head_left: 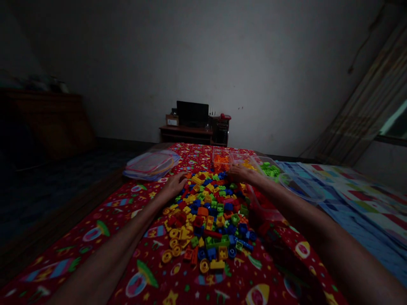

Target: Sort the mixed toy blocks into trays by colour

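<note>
A wide pile of plastic building bricks (203, 211) in yellow, red, blue, green and orange lies on a red patterned cloth (127, 220). My left hand (176, 184) rests at the pile's far left edge. Its fingers are a little apart and bent toward the bricks, with nothing visible in them. At the far right of the pile is my right hand (239, 173), its fingers bent together near a clear box of orange bricks (221, 162). Whatever those fingers hold is too small and dark to make out.
Clear boxes hold green bricks (270, 169) and red bricks (262, 199) on the right. Beside them stands another clear box (302, 188) with dark blue pieces. Stacked lids (151, 164) lie at the left. Beyond the cloth is a desk with a monitor (192, 112).
</note>
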A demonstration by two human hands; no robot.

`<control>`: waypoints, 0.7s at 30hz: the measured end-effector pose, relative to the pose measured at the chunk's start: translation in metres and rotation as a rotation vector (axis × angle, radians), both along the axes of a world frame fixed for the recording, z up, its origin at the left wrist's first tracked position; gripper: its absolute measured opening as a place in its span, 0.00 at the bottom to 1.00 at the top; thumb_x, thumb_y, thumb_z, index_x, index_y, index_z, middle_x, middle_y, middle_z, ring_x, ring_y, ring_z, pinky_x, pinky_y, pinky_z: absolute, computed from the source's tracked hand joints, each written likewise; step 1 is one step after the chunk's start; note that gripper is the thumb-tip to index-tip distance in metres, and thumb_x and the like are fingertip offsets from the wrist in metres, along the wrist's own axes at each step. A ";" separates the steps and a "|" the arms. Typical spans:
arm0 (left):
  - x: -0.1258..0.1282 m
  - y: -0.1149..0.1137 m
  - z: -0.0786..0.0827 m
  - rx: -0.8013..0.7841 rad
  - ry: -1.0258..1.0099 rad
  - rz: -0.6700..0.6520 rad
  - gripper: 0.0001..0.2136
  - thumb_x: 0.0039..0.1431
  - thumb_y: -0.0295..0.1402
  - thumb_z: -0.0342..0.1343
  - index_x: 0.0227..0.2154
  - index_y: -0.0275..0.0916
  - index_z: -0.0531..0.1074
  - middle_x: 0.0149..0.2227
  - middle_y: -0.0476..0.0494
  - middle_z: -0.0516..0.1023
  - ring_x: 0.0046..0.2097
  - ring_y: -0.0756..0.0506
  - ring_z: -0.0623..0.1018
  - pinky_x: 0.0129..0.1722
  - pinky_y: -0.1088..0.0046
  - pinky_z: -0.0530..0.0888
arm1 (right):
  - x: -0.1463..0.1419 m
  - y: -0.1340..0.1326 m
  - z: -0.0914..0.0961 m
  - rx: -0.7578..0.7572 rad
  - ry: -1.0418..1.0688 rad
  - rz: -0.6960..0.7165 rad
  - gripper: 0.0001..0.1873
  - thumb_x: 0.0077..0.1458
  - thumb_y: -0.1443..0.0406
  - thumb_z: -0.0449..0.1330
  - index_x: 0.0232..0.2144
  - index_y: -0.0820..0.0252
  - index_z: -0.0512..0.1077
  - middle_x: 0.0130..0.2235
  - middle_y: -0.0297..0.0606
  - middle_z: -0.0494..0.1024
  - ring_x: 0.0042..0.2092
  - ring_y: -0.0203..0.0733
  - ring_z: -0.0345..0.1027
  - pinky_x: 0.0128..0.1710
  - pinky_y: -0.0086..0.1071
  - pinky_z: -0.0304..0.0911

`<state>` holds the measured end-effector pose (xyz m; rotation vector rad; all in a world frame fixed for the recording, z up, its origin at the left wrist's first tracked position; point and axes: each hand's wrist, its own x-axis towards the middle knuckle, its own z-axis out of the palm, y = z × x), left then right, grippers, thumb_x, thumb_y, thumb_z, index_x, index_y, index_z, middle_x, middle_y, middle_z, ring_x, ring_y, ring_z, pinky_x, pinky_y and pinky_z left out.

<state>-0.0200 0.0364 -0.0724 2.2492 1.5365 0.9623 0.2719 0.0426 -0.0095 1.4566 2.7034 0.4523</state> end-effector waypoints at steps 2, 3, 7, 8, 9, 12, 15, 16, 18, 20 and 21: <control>0.001 0.000 -0.001 -0.011 -0.017 -0.032 0.22 0.54 0.38 0.47 0.49 0.34 0.69 0.45 0.37 0.78 0.45 0.40 0.76 0.47 0.64 0.71 | 0.001 0.001 -0.002 -0.030 -0.041 0.000 0.11 0.43 0.79 0.57 0.24 0.62 0.74 0.29 0.40 0.77 0.35 0.40 0.69 0.38 0.30 0.61; 0.001 0.001 -0.001 -0.013 -0.028 -0.039 0.21 0.54 0.38 0.47 0.48 0.34 0.70 0.45 0.36 0.78 0.46 0.40 0.76 0.47 0.64 0.71 | 0.001 0.002 -0.001 -0.044 -0.058 0.001 0.11 0.43 0.79 0.57 0.24 0.62 0.74 0.29 0.40 0.77 0.35 0.40 0.69 0.38 0.30 0.61; 0.000 0.001 -0.004 0.007 -0.033 -0.029 0.19 0.53 0.38 0.47 0.44 0.35 0.73 0.44 0.37 0.78 0.46 0.39 0.76 0.48 0.62 0.71 | 0.003 0.002 0.008 -0.072 -0.078 0.006 0.10 0.45 0.77 0.57 0.30 0.64 0.75 0.33 0.42 0.78 0.36 0.40 0.69 0.38 0.29 0.61; -0.001 0.002 -0.004 0.016 -0.022 -0.028 0.18 0.53 0.38 0.47 0.42 0.36 0.74 0.44 0.38 0.78 0.46 0.38 0.76 0.48 0.63 0.70 | 0.004 0.001 0.013 -0.074 -0.080 0.001 0.11 0.45 0.76 0.57 0.32 0.65 0.75 0.34 0.44 0.78 0.37 0.40 0.69 0.38 0.29 0.61; -0.001 0.002 -0.005 0.022 -0.007 -0.032 0.18 0.53 0.38 0.47 0.41 0.37 0.75 0.43 0.39 0.78 0.46 0.39 0.75 0.48 0.63 0.70 | 0.005 0.000 0.017 -0.072 -0.079 -0.009 0.12 0.46 0.75 0.58 0.34 0.66 0.75 0.36 0.46 0.78 0.38 0.41 0.70 0.38 0.29 0.61; -0.001 0.002 -0.006 0.030 0.030 -0.044 0.17 0.54 0.37 0.45 0.39 0.38 0.76 0.41 0.41 0.79 0.45 0.39 0.75 0.47 0.65 0.70 | 0.009 -0.006 0.031 -0.058 -0.027 -0.048 0.18 0.47 0.72 0.60 0.43 0.67 0.73 0.41 0.48 0.77 0.41 0.42 0.70 0.38 0.28 0.61; 0.000 0.003 -0.007 0.037 0.065 -0.045 0.19 0.55 0.38 0.43 0.39 0.36 0.76 0.42 0.39 0.78 0.45 0.40 0.75 0.46 0.65 0.70 | 0.015 -0.013 0.038 -0.087 0.125 -0.072 0.24 0.48 0.68 0.61 0.49 0.64 0.70 0.43 0.46 0.77 0.42 0.41 0.70 0.38 0.28 0.62; 0.000 0.004 -0.007 0.039 0.075 -0.047 0.19 0.55 0.38 0.43 0.39 0.37 0.76 0.41 0.39 0.78 0.44 0.40 0.75 0.46 0.66 0.70 | 0.017 -0.016 0.040 -0.121 0.197 -0.074 0.23 0.48 0.67 0.61 0.49 0.64 0.70 0.43 0.45 0.77 0.41 0.40 0.70 0.37 0.27 0.62; 0.000 0.005 -0.008 0.040 0.082 -0.052 0.18 0.55 0.37 0.43 0.37 0.38 0.77 0.40 0.40 0.79 0.44 0.40 0.75 0.45 0.67 0.70 | 0.019 -0.020 0.042 -0.224 0.331 -0.062 0.19 0.48 0.67 0.61 0.45 0.63 0.73 0.41 0.42 0.78 0.37 0.38 0.70 0.34 0.26 0.62; -0.001 0.006 -0.009 0.042 0.071 -0.048 0.16 0.54 0.37 0.44 0.35 0.40 0.77 0.38 0.42 0.79 0.43 0.41 0.75 0.44 0.68 0.70 | 0.019 -0.023 0.045 -0.321 0.425 -0.029 0.15 0.47 0.68 0.60 0.40 0.63 0.75 0.39 0.40 0.78 0.36 0.37 0.70 0.32 0.25 0.62; -0.001 0.006 -0.009 0.039 0.067 -0.048 0.16 0.54 0.36 0.44 0.34 0.41 0.77 0.37 0.43 0.79 0.42 0.41 0.75 0.44 0.68 0.71 | 0.018 -0.022 0.047 -0.348 0.451 -0.016 0.13 0.46 0.68 0.61 0.38 0.63 0.75 0.38 0.39 0.78 0.35 0.37 0.70 0.32 0.25 0.62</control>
